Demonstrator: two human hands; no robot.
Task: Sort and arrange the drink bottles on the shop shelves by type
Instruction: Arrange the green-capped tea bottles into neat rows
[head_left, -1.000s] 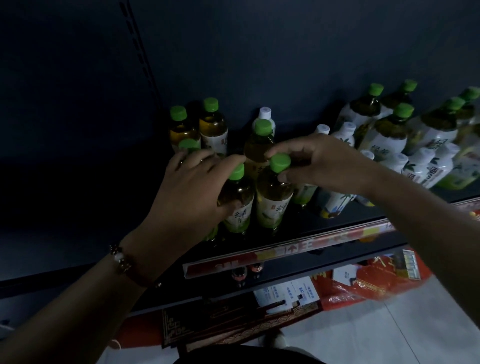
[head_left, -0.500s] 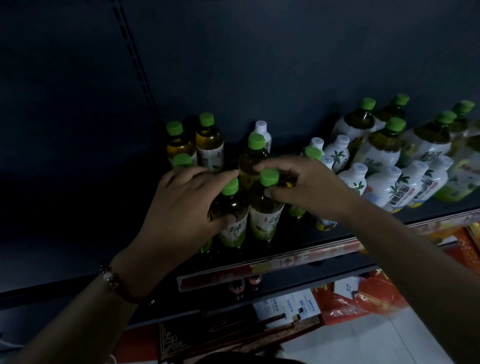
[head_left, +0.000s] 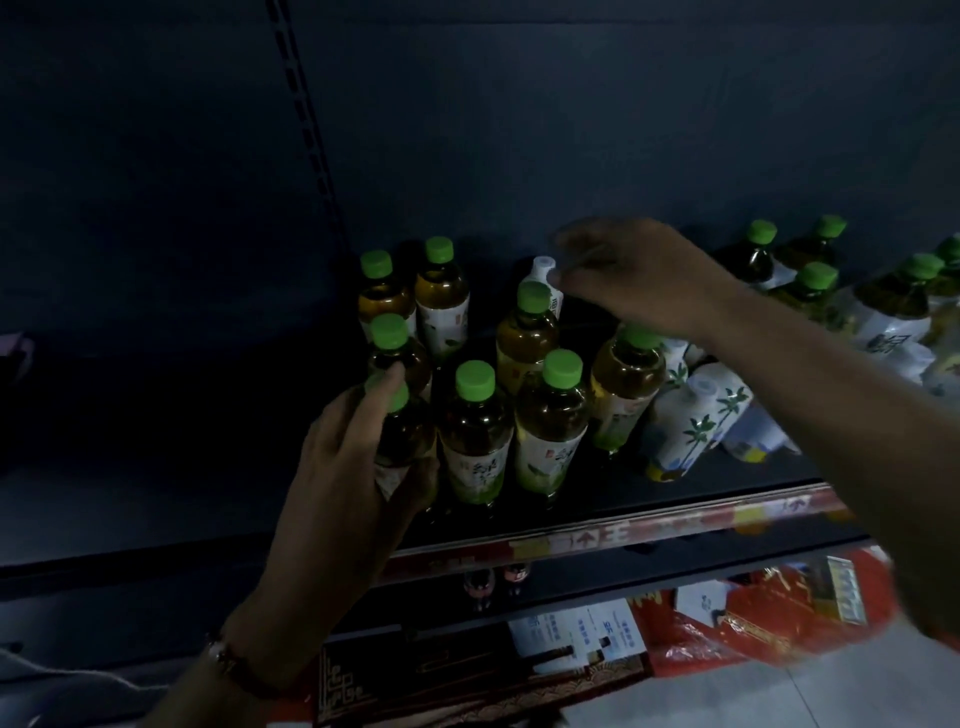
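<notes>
Several green-capped tea bottles (head_left: 550, 415) stand clustered on the dark shelf (head_left: 675, 499). My left hand (head_left: 348, 478) grips the front-left tea bottle (head_left: 402, 431), fingers behind it and thumb across its label. My right hand (head_left: 639, 275), blurred, hovers above the cluster and holds nothing. Its fingertips are close to a white-capped bottle (head_left: 543, 270) at the back. White bottles with a palm print (head_left: 685, 421) lean at the right of the cluster. More green-capped tea bottles (head_left: 813, 291) stand further right.
A red price strip (head_left: 623, 538) runs along the shelf's front edge. Below it, a lower shelf holds red packets (head_left: 769, 623) and white boxes (head_left: 576, 634). A slotted upright (head_left: 306, 119) rises up the dark back panel. Pale floor tiles (head_left: 779, 696) show at the bottom right.
My right hand has let go of the front green-capped bottle and risen back toward the white-capped bottle. My left hand has shifted left and closed round the front-left bottle.
</notes>
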